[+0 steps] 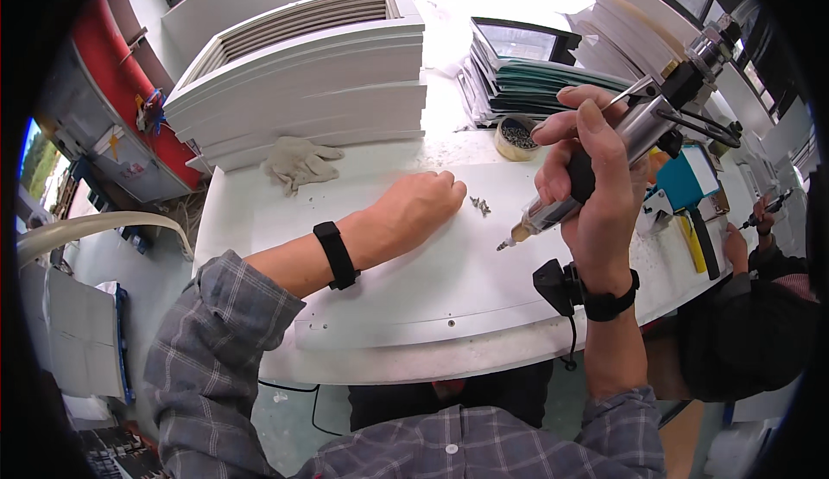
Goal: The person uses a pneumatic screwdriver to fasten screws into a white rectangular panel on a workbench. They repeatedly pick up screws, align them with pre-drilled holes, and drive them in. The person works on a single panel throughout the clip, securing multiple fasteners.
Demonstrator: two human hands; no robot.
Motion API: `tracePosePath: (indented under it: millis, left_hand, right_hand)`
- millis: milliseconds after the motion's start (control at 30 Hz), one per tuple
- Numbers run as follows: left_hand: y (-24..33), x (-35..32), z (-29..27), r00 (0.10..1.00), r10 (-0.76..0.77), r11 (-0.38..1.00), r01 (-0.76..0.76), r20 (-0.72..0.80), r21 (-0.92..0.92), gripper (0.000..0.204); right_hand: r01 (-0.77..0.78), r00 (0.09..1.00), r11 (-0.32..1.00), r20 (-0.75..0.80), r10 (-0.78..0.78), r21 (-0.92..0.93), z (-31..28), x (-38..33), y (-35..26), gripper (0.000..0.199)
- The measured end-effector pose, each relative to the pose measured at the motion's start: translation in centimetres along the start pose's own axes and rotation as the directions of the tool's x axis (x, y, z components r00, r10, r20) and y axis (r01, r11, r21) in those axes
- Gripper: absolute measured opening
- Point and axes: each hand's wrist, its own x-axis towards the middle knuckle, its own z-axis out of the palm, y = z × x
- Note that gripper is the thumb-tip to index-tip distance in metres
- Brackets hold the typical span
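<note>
Right Hand (598, 181) Grips Power Screwdriver (641, 125) near Screw Pile (481, 206)

The right hand's fingers wrap the power screwdriver, raised right of the screw pile, its tip slanting down toward the pile's near side. The left hand (421, 209), fingers curled, is just left of the pile; whether it holds anything cannot be told. Beyond the pile, rightward, a round tub (516, 153) contains many small metal pieces (516, 133).

At the far left of the white workbench (389, 370), a stack of white slatted frames (298, 99) is being supported, with a crumpled pale glove (300, 164) being displayed before it. A dark-framed pane (521, 41) is being borne by a pile of sheets (540, 83). At right, a slim tool (775, 203) is being held by a co-worker (730, 336); at left, a curved pale hose (104, 225) is being seen below a red panel (117, 73).
</note>
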Motion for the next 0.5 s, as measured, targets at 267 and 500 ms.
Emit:
tracePosePath:
  millis: [267,500]
  left_hand:
    - [-0.4,-2.1,-0.6,0.989,-0.112,0.981,0.094,-0.099,-0.17,0.004]
    - [-3.5,-10.4,-4.2,0.839,-0.54,0.406,0.329,0.066,-0.853,0.015]
  right_hand:
    - [-0.028,0.998,1.0,0.058,0.027,0.014,1.6,0.3,-0.8,0.03]
    - [-0.072,0.982,0.986,0.186,0.043,0.15,6.4,2.6,-0.7,0.037]
